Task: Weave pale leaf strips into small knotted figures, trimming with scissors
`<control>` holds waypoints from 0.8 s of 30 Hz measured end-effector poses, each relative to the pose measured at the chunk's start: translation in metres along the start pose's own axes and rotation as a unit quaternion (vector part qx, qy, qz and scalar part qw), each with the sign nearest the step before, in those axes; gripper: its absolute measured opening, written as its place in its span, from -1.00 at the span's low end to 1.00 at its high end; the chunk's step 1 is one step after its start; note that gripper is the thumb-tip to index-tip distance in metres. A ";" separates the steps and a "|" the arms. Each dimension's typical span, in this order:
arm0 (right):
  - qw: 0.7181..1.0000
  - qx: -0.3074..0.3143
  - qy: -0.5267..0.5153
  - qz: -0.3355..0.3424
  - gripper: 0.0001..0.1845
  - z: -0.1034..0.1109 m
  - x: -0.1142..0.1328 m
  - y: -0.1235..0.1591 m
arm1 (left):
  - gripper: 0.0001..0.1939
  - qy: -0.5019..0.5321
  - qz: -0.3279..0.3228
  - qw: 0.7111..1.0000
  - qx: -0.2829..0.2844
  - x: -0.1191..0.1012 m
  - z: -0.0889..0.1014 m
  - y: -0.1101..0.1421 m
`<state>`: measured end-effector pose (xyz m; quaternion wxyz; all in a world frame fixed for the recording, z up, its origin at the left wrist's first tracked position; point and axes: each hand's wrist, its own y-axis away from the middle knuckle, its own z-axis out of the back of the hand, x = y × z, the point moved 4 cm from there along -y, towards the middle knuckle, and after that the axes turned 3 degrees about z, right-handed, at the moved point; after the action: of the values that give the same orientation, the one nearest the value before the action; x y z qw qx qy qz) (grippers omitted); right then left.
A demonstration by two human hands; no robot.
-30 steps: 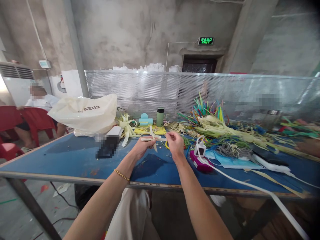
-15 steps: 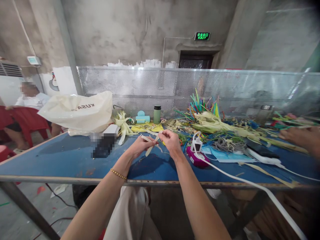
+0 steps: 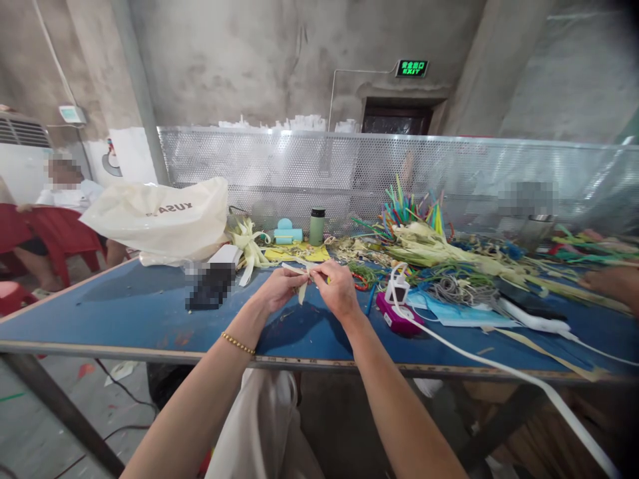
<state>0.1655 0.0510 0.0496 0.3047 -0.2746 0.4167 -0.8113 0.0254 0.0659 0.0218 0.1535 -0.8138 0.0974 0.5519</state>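
The fingers of our left hand (image 3: 279, 290) are closed on pale strips (image 3: 302, 293) at the centre of the frame, and those of our right hand (image 3: 338, 290) pinch them from the other side, close to where they cross. One end hangs below the pinch, above the blue table (image 3: 140, 318); the exact contact under our right fingertips is too small to tell. We judge that a light, even pinch right beside the crossing serves best—firm enough to stop slipping, gentle enough not to split or crease such thin material. Small, opposed finger movements, with the strips flat rather than twisted, should hold the crossing neat, and the loose end needs room clear of both palms.
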 end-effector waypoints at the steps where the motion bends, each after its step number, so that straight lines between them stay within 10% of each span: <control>1: 1.000 0.001 0.008 0.006 -0.83 0.000 0.000 0.000 | -0.73 -0.002 -0.008 1.000 0.004 0.000 0.000 0.000; 24: 0.991 -0.073 0.071 0.082 -0.85 0.011 0.017 0.005 | -0.68 -0.051 -0.050 0.993 -0.095 -0.003 0.006 0.000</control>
<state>0.1634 0.0308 0.0540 0.3193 -0.2028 0.5164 -0.7683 0.0192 0.0681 0.0228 0.1080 -0.7991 -0.0041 0.5914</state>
